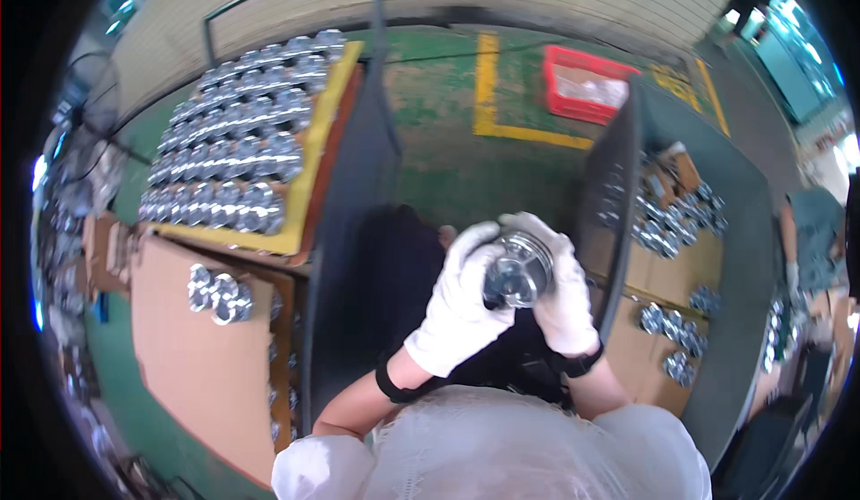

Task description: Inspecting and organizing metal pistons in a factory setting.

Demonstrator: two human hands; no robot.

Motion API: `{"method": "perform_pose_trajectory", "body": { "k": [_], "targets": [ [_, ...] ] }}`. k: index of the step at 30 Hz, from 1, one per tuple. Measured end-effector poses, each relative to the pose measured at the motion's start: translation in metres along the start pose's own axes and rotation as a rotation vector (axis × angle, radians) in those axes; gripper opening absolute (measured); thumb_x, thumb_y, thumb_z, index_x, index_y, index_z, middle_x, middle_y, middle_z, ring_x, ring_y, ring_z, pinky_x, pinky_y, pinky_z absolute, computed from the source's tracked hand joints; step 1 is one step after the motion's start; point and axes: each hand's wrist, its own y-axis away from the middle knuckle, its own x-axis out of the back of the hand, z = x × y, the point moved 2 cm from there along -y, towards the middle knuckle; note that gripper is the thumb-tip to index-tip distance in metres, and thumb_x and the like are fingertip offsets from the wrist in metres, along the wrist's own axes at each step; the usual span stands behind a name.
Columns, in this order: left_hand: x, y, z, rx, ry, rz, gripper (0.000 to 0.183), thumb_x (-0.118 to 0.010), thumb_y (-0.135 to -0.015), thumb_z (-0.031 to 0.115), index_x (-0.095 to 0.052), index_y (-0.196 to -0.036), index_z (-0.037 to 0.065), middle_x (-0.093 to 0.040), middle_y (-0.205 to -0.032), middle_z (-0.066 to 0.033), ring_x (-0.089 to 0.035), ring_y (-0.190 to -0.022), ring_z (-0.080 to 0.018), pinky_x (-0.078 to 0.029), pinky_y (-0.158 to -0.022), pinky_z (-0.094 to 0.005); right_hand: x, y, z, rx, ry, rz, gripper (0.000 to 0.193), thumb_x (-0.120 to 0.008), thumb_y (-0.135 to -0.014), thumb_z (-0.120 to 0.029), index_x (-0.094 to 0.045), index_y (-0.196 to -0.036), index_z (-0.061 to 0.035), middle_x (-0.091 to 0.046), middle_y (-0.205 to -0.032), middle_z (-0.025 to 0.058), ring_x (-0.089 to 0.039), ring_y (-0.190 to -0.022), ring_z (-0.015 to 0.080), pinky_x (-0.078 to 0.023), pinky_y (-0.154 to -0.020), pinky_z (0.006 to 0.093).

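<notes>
Between left hand point(461, 296) and right hand point(566, 294), shiny metal part point(520, 274), two-handed grip closed around its sides.

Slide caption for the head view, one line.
White-gloved left hand and right hand hold a shiny metal part; similar parts stand in rows on a yellow board.

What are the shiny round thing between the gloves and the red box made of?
Shiny round thing: probably metal, polished, because it gleams almost like a mirror. Red box: likely hard plastic, fairly smooth, judging by its even colour and stiff walls.
</notes>
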Motion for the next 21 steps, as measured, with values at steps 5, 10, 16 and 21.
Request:
{"method": "perform_pose_trajectory", "body": {
  "k": [5,10,16,21],
  "targets": [
    [0.088,0.027,0.008,0.314,-0.15,0.114,0.064,-0.084,-0.059,0.005,-0.055,-0.117,0.006,-0.06,-0.112,-0.0125,-0.063,-0.101,-0.0272,-0.053,-0.085,-0.0355,0.005,-0.002,-0.001,-0.005,-0.123,-0.05,0.05,-0.048,-0.101,-0.032,-0.047,-0.134,0.0055,-0.053,-0.135,0.0196,-0.049,-0.127,0.0284,-0.038,-0.107,0.0408],
    [0.217,0.061,0.025,0.687,-0.189,0.453,0.06,-0.084,-0.065,0.013,-0.057,-0.118,0.005,-0.067,-0.104,-0.0097,-0.065,-0.095,-0.0171,-0.053,-0.084,-0.0338,0.028,0.007,-0.033,0.042,0.093,0.063,0.038,-0.047,-0.1,-0.018,-0.05,-0.127,0.0078,-0.056,-0.128,0.0179,-0.057,-0.116,0.0257,-0.046,-0.099,0.0366],
    [0.367,0.072,-0.02,0.761,-0.526,0.942,0.047,-0.074,-0.073,0.01,-0.058,-0.116,-0.002,-0.065,-0.101,-0.0058,-0.06,-0.09,-0.0124,-0.048,-0.081,-0.0263,0.103,0.028,-0.046,0.014,0.186,0.224,0.048,-0.033,-0.104,-0.029,-0.042,-0.138,0.0042,-0.049,-0.138,0.0152,-0.049,-0.125,0.0239,-0.038,-0.105,0.0366],
    [0.469,0.138,-0.142,1.095,-0.653,0.737,0.044,-0.072,-0.07,0.009,-0.063,-0.111,-0.002,-0.068,-0.096,-0.008,-0.063,-0.085,-0.0139,-0.052,-0.076,-0.0298,0.138,0.018,-0.045,0.063,0.059,0.191,0.048,-0.035,-0.104,-0.029,-0.041,-0.139,0.0036,-0.048,-0.139,0.0153,-0.047,-0.127,0.0255,-0.036,-0.106,0.0382]
  ]
}}
